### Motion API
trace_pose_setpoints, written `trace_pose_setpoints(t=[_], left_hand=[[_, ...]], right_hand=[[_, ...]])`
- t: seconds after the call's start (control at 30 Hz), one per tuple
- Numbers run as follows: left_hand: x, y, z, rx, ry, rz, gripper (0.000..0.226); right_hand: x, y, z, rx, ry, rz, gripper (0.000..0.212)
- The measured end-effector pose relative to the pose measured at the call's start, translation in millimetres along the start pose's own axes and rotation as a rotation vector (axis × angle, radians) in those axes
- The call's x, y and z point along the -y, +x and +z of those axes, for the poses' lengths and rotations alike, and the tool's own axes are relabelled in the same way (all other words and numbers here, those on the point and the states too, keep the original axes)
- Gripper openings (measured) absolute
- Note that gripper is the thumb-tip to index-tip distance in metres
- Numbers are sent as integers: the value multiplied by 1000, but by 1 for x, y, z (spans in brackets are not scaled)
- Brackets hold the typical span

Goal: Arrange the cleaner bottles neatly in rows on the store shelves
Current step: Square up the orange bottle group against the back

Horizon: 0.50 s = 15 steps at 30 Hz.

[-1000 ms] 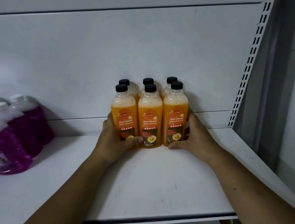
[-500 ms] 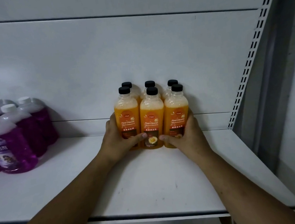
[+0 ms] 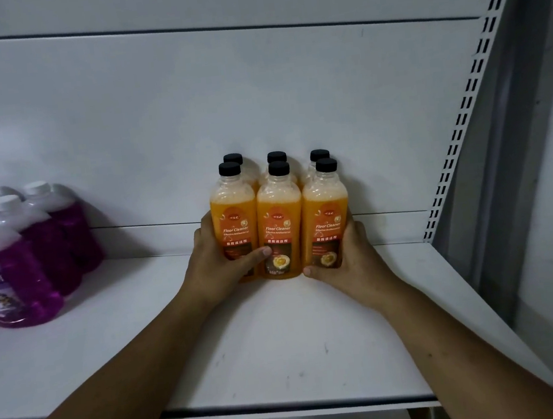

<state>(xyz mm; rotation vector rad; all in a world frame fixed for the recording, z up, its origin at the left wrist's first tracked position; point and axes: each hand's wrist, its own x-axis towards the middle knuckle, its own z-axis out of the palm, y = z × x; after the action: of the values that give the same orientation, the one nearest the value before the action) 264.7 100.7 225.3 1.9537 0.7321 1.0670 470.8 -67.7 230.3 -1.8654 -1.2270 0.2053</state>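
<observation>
Orange bottles [image 3: 279,216]: six, upright, in two rows of three, packed side by side and touching. All carry black caps [image 3: 278,168].
Labels [image 3: 278,229]: the front row's face the camera (the print reads "Floor Cleaner"). The back row's are hidden.
Position: on the white shelf [image 3: 284,346], toward its rear and right of its middle. The back row stands close to the back panel [image 3: 222,112], and the front row is well clear of the shelf's front edge.
Left hand [image 3: 219,267]: curled round the left flank of the block. The thumb [image 3: 256,254] lies across the lower label of the left front bottle [image 3: 234,214], its tip reaching the middle front bottle [image 3: 278,205]. The fingers pass behind, out of view.
Right hand [image 3: 350,263]: curled round the right flank. The thumb [image 3: 316,269] runs low along the base of the right front bottle [image 3: 325,203]. The fingers are hidden behind the block.
Grip: both hands clasp the block from opposite sides and hold nothing else.
Contact with shelf: the bases appear to sit on the surface, but a slight lift cannot be ruled out.
Forearms: bare, reaching in from the lower corners.
Purple bottles [image 3: 32,254]: a cluster with white caps, upright at the shelf's left end, well apart from the orange block and partly cut off by the frame edge.
Upright [image 3: 464,112]: slotted, at the right end of the back panel.
</observation>
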Motion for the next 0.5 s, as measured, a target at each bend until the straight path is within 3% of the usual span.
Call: trace_pose_setpoints(t=[0.37,0.5], left_hand=[[-2,-2,-4,30,10,21,113],[-13,-3,-7,3,-51,31,105]], right_hand=[[-2,0,-2,-14,63,18,114],[11,-3,2,-122,120,16,117]])
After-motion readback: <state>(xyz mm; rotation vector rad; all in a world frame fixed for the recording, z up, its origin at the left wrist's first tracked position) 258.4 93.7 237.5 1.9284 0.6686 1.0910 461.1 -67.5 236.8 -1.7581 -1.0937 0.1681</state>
